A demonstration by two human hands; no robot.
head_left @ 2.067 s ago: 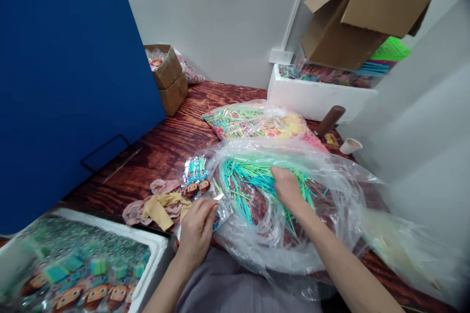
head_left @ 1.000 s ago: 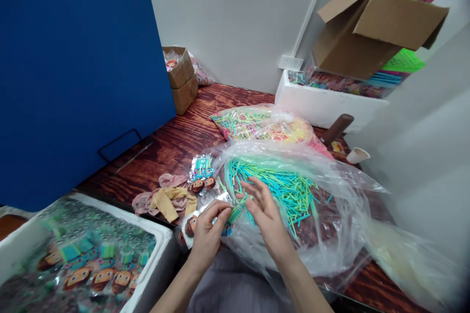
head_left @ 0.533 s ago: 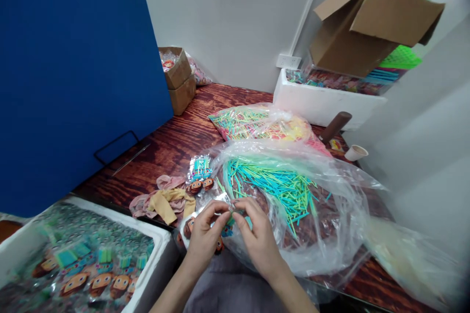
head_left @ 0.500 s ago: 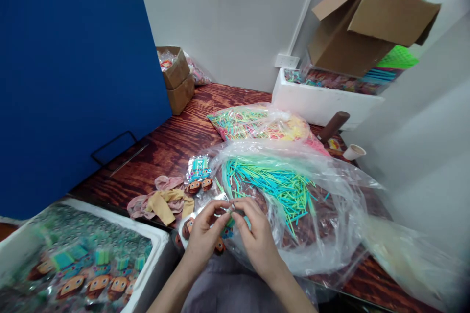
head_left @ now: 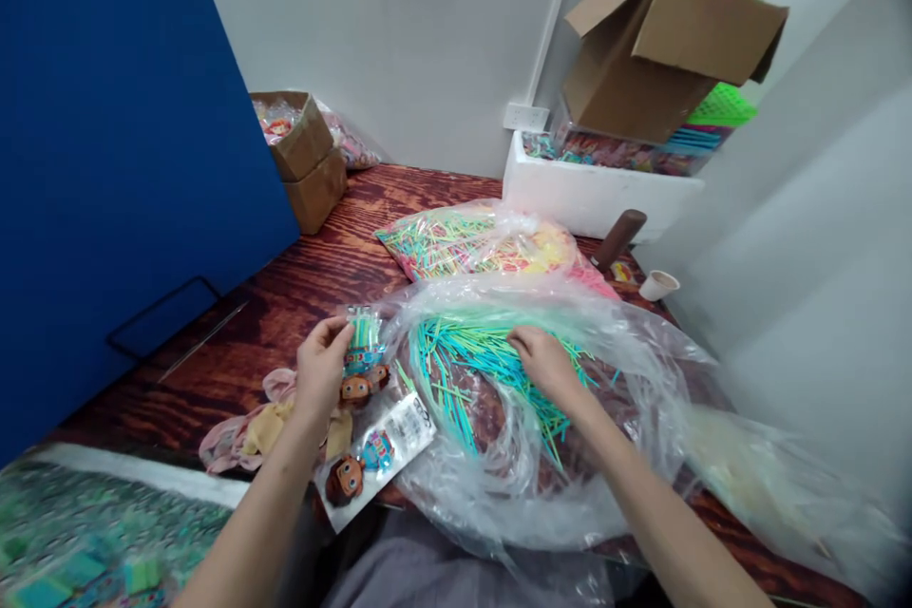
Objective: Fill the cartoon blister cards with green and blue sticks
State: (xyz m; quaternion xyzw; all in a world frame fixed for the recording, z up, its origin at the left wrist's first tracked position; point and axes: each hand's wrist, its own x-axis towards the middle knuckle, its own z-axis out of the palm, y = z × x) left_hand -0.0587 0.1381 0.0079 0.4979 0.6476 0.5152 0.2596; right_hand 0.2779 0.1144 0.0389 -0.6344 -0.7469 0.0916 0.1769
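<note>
With its fingertips together, my left hand [head_left: 322,369] pinches the edge of a small clear packet [head_left: 365,353] of green and blue sticks with a brown-haired cartoon figure's head at its lower end. My right hand [head_left: 545,363] reaches over the pile of thin green and blue sticks [head_left: 470,351], its fingers closed at the pile's top; what they hold is hidden. Those sticks lie in an opened clear plastic bag [head_left: 627,484]. Between my arms, near the table edge, lies a printed cartoon pouch [head_left: 409,432], tilted.
Behind the pile lies a filled bag of coloured sticks [head_left: 442,242]. Crumpled pink and yellow cloths [head_left: 246,437] are at left, near a foam box [head_left: 157,470] of packets. A brown cylinder [head_left: 618,239] and paper cup [head_left: 659,285] stand at right; cardboard boxes [head_left: 313,180] stand at back left.
My hands were together in front of me, working on something small. They have parted: the left went to the packet at left, the right to the stick pile. The camera view has shifted.
</note>
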